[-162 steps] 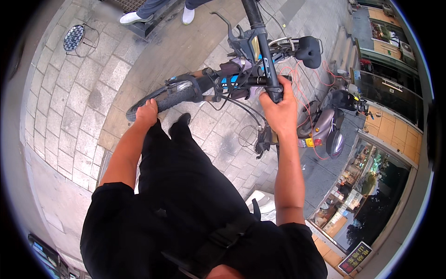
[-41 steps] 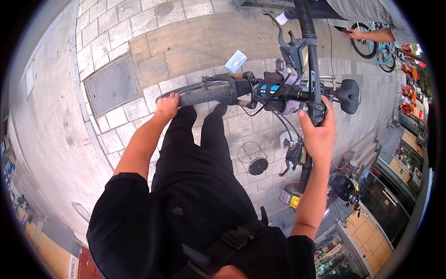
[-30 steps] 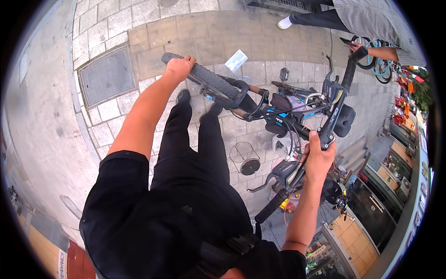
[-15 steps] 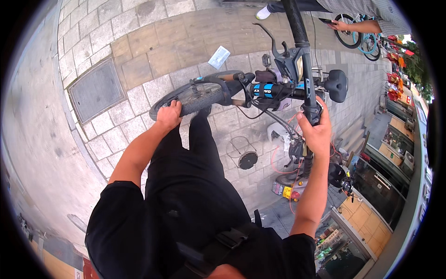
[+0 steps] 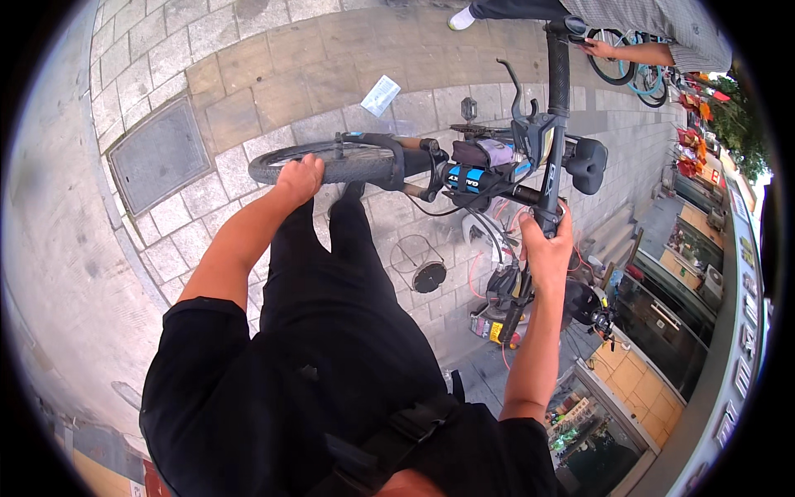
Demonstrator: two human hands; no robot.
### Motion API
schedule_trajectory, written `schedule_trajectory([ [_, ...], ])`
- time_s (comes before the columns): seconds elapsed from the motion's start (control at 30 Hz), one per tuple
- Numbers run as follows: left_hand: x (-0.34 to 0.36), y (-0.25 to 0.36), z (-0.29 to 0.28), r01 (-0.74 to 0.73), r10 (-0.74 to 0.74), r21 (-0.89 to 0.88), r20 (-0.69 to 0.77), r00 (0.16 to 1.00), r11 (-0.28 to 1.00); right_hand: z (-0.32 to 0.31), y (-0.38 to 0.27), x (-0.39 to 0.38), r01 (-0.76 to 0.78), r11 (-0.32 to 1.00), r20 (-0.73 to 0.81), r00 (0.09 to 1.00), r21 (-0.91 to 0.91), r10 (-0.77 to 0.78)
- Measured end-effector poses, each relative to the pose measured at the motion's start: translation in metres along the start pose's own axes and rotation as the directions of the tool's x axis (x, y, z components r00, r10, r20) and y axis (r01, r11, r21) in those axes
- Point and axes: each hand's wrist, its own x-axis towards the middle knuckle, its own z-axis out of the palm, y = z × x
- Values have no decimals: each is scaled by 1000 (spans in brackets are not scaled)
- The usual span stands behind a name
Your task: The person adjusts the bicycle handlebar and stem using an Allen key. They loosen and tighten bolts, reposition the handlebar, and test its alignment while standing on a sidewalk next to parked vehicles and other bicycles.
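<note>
My left hand [image 5: 301, 176] grips the front tyre [image 5: 352, 171] of a bicycle held crosswise in front of me. My right hand [image 5: 544, 239] is wrapped round the black handlebar [image 5: 549, 174] at the stem clamp, thumb up. A brake lever [image 5: 515, 91] and its housing stick out along the upper half of the bar. Behind it are the blue-and-black frame tube [image 5: 476, 179], a small purple-grey bag [image 5: 489, 151] and the black saddle [image 5: 590, 166]. My legs in dark trousers stand under the front wheel.
Another person's hand [image 5: 603, 50] and white shoe [image 5: 461, 18] show at upper right, near parked bicycles [image 5: 644, 74]. A pale paper [image 5: 381, 95] lies on the paving, as does a metal cover [image 5: 159, 153]. A round stool [image 5: 429, 277], scooter [image 5: 592, 306] and shopfronts [image 5: 679, 331] line the right.
Since a second ago the handlebar has swung more lengthwise and the front tyre sits lower and flatter, both hands still gripping. Compared with several seconds ago, the other person has shifted to upper right.
</note>
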Motion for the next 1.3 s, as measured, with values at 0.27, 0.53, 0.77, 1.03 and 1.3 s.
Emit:
schedule_trajectory([
  [0.27, 21, 2, -17, -9, 6, -92, -42, 999, 996, 8, -1, 2, -38, 999, -66, 997, -8, 37],
  [0.53, 17, 22, -6, 41, -42, -131, -6, 999, 991, -6, 5, 12, 14, 999, -62, 998, -43, -17],
  [0.77, 8, 18, 2, 30, -31, -87, -10, 999, 996, 2, 12, 4, 1, 1000, -69, 998, -26, -3],
  [1.03, 11, -3, -25, 8, -8, -38, -4, 1000, 999, 13, 6, -1, -38, 999, -55, 998, -12, 37],
  [1.3, 13, 13, -16, 9, -9, -123, 3, 1000, 992, 1, 12, 11, -18, 999, -68, 998, -34, 15],
])
